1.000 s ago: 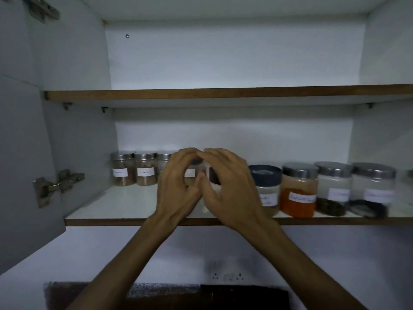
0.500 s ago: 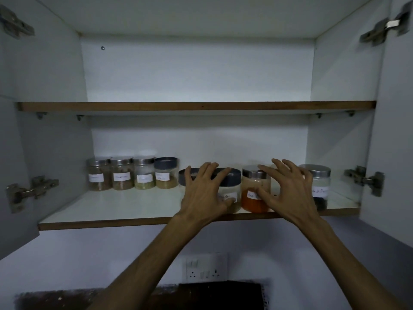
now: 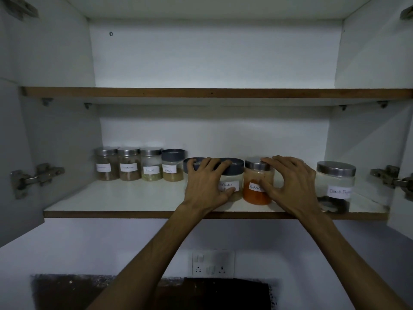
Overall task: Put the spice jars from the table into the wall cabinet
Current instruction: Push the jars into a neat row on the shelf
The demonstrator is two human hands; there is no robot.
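On the lower shelf [image 3: 134,199] of the open wall cabinet [image 3: 212,52], head view: a row of labelled spice jars. Far left, standing close together: three steel-lidded jars [image 3: 129,164] and one grey-lidded jar [image 3: 172,164] marked masala. Centre, nearer the front lip: a grey-lidded jar [image 3: 191,163] mostly hidden behind the left hand [image 3: 206,184], then the coriander jar [image 3: 232,179], then the red chilli jar [image 3: 257,182] just beside it. Far right: the black pepper jar [image 3: 335,184], set apart from the rest. Left hand: fingers spread over the two grey lids, thumb pressed on the coriander label; it looks like a push or a steadying touch, not a closed grip. Right hand [image 3: 288,184]: fingers draped over the chilli jar's steel lid, thumb low on its front; whatever stands behind that hand is hidden. Hazards, as judged: the centre jars sit close to the shelf's front edge, so a backward drag of either hand could tip one off; pushing high on a lid could topple a jar into its neighbour. Room: open shelf lies behind the centre jars towards the back wall, bare board in front of the left group, and the upper shelf [image 3: 216,92] shows nothing on it from here. Door hinges [image 3: 38,175] project at both side walls.
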